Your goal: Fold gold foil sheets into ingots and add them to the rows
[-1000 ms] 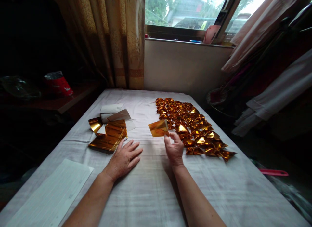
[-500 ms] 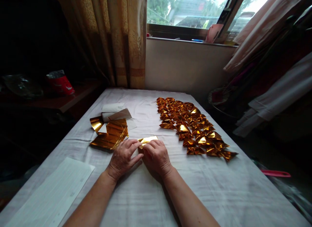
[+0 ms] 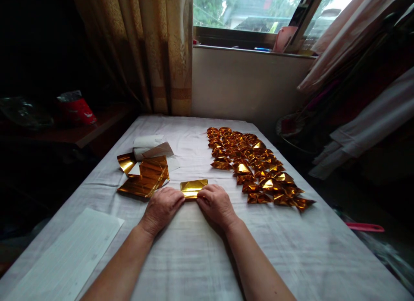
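A small folded piece of gold foil paper (image 3: 193,188) lies on the white-covered table between my hands. My left hand (image 3: 164,207) pinches its near left corner. At the near right corner my right hand (image 3: 217,205) grips it, fingers curled together. Just beyond my left hand rests a stack of gold foil sheets (image 3: 148,176), with one sheet curling up at its left. To the right, several folded gold foil pieces (image 3: 241,169) with pointed ends stand in close rows.
White paper rolls (image 3: 148,141) sit behind the foil stack. A white paper sheet (image 3: 74,253) lies at the near left of the table (image 3: 181,262). A dark side table with a red container (image 3: 80,111) adjoins on the left; clothes (image 3: 365,124) hang at the right.
My hands have moved apart to the two ends of the foil piece, so more of its surface shows between them. The view has shifted slightly.
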Demonstrator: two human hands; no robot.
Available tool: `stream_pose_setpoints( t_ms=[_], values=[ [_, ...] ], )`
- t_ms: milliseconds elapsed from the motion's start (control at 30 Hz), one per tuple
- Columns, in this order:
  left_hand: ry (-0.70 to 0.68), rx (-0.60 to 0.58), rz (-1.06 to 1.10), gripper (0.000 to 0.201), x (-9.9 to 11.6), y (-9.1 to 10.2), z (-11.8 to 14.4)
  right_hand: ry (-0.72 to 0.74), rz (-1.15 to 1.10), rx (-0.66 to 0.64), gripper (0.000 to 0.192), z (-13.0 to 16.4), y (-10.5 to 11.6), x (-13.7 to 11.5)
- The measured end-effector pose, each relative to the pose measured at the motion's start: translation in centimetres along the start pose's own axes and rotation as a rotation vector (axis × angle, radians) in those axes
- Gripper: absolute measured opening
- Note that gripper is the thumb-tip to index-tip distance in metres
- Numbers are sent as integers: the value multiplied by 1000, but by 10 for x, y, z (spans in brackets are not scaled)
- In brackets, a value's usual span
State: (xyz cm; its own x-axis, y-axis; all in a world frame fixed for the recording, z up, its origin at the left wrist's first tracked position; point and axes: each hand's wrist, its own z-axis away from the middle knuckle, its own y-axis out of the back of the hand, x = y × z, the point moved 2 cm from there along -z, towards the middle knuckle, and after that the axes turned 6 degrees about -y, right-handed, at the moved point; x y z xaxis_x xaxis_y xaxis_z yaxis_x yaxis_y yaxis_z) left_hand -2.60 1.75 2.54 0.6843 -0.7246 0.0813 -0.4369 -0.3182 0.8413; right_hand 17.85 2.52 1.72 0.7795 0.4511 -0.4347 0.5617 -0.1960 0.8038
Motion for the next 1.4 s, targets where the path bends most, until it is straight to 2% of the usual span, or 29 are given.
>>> stream_pose_setpoints(
  t_ms=[133, 233, 567, 800, 967, 1167, 1267, 1333, 1400],
  values=[
    [39, -20, 29, 19, -4, 0, 2, -80, -25, -20, 6, 2, 10, 25],
    [60, -46, 43, 16, -3, -3, 2, -92, -54, -49, 6, 2, 11, 31],
    [201, -98, 120, 22, 7, -7, -4, -145, -84, -139, 18, 0, 18, 25],
    [353, -130, 45, 20, 9, -7, -8, -256, 70, -87, 20, -3, 14, 18],
    [414, -135, 22, 18, 12, -7, -10, -314, 131, -81, 17, -3, 13, 14],
    [424, -136, -22, 18, 14, -9, -10, -350, 141, -74, 16, -2, 10, 13],
    [407, -113, -47, 11, 13, -11, -8, -346, 118, -42, 16, -1, 8, 14],
    [371, -87, -60, 4, 14, -11, -8, -339, 106, -13, 15, 0, 6, 16],
    [285, -53, -53, 8, 19, -11, -10, -340, 104, 9, 11, 0, 4, 18]
  ],
)
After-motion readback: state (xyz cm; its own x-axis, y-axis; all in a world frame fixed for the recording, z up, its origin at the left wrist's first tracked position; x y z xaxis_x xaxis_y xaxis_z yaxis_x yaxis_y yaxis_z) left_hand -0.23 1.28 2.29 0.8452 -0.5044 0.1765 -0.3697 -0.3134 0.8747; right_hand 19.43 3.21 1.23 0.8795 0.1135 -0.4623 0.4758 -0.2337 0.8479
